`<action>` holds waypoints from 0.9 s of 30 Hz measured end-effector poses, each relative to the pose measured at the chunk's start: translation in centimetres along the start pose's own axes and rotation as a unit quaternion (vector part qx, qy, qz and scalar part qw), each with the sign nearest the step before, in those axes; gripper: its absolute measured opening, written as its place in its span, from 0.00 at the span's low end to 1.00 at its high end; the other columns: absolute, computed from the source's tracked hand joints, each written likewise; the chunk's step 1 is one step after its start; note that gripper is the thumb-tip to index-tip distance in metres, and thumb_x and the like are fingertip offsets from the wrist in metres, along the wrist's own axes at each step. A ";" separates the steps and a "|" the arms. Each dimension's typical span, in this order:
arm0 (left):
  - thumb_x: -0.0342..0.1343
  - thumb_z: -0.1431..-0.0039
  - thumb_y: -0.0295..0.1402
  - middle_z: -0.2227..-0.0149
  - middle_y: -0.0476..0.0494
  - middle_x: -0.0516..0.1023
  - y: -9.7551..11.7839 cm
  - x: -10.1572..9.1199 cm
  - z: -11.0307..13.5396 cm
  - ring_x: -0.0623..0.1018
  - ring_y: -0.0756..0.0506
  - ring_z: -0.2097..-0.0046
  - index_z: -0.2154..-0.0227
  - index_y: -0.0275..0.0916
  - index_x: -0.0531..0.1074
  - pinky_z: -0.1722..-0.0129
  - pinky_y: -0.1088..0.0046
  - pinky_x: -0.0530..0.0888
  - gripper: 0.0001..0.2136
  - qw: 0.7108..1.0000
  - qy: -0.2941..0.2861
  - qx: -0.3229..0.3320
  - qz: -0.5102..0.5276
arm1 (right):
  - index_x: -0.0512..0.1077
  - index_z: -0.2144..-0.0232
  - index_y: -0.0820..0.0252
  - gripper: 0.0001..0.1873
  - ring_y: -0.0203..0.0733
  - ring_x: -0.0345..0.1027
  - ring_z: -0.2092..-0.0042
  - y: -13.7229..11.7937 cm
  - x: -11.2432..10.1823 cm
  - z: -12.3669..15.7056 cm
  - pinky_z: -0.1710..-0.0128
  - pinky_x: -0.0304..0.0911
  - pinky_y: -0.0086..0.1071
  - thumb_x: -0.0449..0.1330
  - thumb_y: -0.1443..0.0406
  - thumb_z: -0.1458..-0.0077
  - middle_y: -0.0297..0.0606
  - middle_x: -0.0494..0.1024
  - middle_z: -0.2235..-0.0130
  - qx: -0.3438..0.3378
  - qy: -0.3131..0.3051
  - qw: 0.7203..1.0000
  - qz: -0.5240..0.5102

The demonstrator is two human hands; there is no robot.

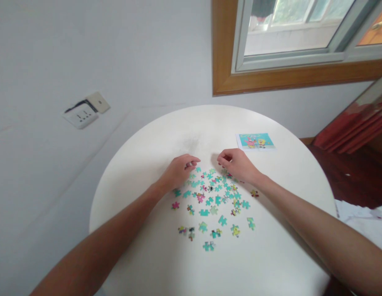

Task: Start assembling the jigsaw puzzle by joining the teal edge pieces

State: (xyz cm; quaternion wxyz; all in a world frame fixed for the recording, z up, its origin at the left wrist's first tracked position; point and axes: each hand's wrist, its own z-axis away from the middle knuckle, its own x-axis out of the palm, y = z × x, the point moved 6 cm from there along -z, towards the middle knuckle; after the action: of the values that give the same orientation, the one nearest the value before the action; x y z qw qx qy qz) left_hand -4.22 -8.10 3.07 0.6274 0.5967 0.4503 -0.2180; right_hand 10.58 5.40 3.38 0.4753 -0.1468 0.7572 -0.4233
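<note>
Loose jigsaw puzzle pieces point(204, 212) lie scattered over the middle of the round white table point(132, 164), mostly turquoise, some pink, yellow or dark. At the far left edge of the spread is my left hand point(179, 169), its index finger stretched out and thumb apart, with no piece visible in it. My right hand point(237, 163) hovers over or rests at the far right edge of the pieces. Its fingers curl in towards the thumb, and whatever may be between the fingertips is hidden. Both hands cover some nearby pieces.
A picture card point(256, 141) with cartoon figures lies on the table's far right. Behind the table is a white wall with a socket point(81, 115) and a wood-framed window point(223, 49). A red curtain point(351, 127) hangs at right, near white cloth or paper point(364, 224).
</note>
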 end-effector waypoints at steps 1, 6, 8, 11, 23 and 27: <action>0.55 0.43 0.29 0.62 0.44 0.78 -0.2 0.0 0.0 0.75 0.48 0.65 0.57 0.39 0.78 0.61 0.70 0.72 0.11 1.000 0.002 -0.008 -0.006 | 0.73 0.73 0.60 0.09 0.38 0.67 0.72 0.0 0.0 0.0 0.70 0.58 0.33 0.54 0.66 0.44 0.38 0.77 0.72 -0.001 0.000 1.000 0.000; 0.62 0.46 0.35 0.65 0.46 0.77 -0.3 0.3 -0.1 0.74 0.47 0.66 0.63 0.40 0.79 0.61 0.70 0.71 0.08 1.000 -0.006 0.006 -0.027 | 0.73 0.73 0.60 0.09 0.38 0.67 0.71 0.0 0.0 0.0 0.69 0.58 0.34 0.55 0.66 0.44 0.38 0.77 0.72 -0.002 -0.001 1.000 0.002; 0.61 0.46 0.33 0.64 0.46 0.77 -0.2 0.3 -0.1 0.74 0.48 0.66 0.63 0.40 0.79 0.61 0.70 0.71 0.08 1.000 -0.011 0.008 -0.018 | 0.73 0.73 0.59 0.09 0.38 0.67 0.71 0.0 0.0 0.0 0.69 0.58 0.34 0.55 0.66 0.44 0.38 0.78 0.72 -0.002 -0.002 1.000 0.002; 0.59 0.44 0.31 0.63 0.45 0.77 -0.2 -0.1 -0.1 0.74 0.48 0.66 0.61 0.39 0.79 0.61 0.71 0.71 0.09 1.000 -0.010 -0.002 -0.001 | 0.73 0.73 0.59 0.09 0.38 0.67 0.72 0.0 0.1 0.1 0.69 0.58 0.34 0.55 0.66 0.44 0.38 0.77 0.72 -0.004 -0.003 1.000 0.001; 0.58 0.45 0.32 0.64 0.45 0.76 0.1 0.6 0.0 0.73 0.47 0.65 0.64 0.39 0.77 0.61 0.70 0.70 0.07 1.000 -0.015 0.006 -0.023 | 0.73 0.74 0.60 0.09 0.38 0.67 0.72 -0.2 0.2 0.1 0.70 0.58 0.33 0.54 0.68 0.45 0.38 0.77 0.73 -0.013 -0.001 1.000 0.009; 0.58 0.47 0.31 0.65 0.46 0.75 0.4 0.4 0.0 0.73 0.47 0.66 0.66 0.39 0.74 0.62 0.71 0.69 0.05 1.000 -0.012 0.001 -0.023 | 0.74 0.73 0.61 0.09 0.37 0.67 0.71 -0.3 0.4 0.0 0.69 0.58 0.32 0.55 0.69 0.45 0.38 0.77 0.73 -0.018 0.000 1.000 0.008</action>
State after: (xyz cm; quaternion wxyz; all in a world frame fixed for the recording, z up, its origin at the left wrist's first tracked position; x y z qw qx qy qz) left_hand -3.71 -7.88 3.00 0.6266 0.5842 0.4564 -0.2401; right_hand 10.36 4.94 3.37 0.4763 -0.1491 0.7659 -0.4054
